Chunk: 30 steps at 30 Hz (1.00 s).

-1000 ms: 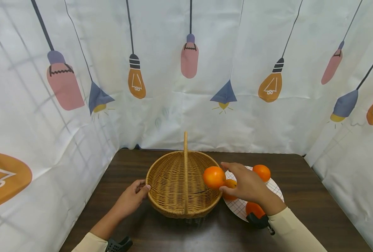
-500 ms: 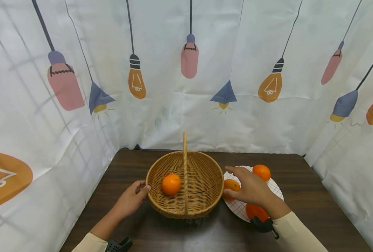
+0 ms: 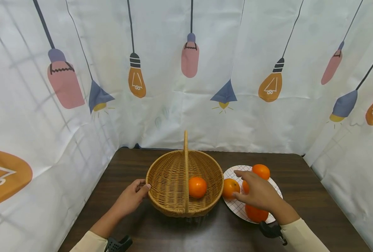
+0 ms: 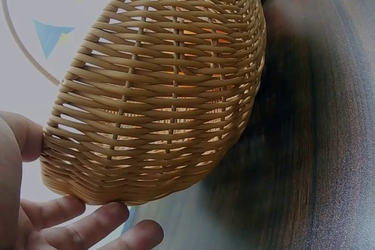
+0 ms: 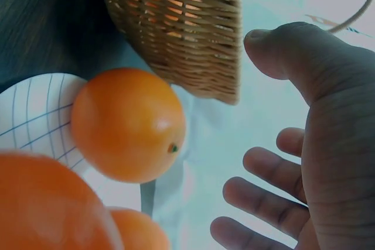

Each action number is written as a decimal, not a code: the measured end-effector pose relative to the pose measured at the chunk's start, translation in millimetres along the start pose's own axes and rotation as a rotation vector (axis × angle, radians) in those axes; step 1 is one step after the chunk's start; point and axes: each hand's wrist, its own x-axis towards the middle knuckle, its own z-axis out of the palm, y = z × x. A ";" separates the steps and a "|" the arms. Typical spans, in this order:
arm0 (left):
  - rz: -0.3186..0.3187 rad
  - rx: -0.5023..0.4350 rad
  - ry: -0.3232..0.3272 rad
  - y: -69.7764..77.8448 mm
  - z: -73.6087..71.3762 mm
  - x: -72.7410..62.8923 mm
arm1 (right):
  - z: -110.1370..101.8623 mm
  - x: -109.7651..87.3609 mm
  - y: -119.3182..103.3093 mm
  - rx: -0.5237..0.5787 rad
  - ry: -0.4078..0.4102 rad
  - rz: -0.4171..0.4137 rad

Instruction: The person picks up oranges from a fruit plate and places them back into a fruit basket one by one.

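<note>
A wicker basket with a tall arched handle stands at the middle of the table. My left hand grips its left rim; in the left wrist view the thumb and fingers lie on either side of the rim. Inside the basket, right of the handle, lies one orange. My right hand hovers over the plate with spread fingers and nothing in them. Nearest to it is an orange at the plate's left side, its small green stem end showing in the right wrist view.
The white plate with grid lines sits right of the basket. It bears several oranges, among them one at the back and one at the front. A lamp-patterned sheet hangs behind the dark wooden table.
The orange left my right hand, dropped into the basket and rolled from left of the handle to its right. My right hand drew back rightward over the plate; the left stayed put.
</note>
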 end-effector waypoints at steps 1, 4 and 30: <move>-0.001 0.001 -0.001 0.0 -0.1 0.2 | 0.1 -1.1 1.2 0.001 0.001 0.004; -0.007 0.005 0.002 -0.5 0.1 1.3 | 0.3 -4.4 4.2 0.006 -0.005 0.030; 0.000 0.018 0.016 0.0 2.6 1.5 | 0.1 -33.1 29.7 -0.004 -0.002 0.092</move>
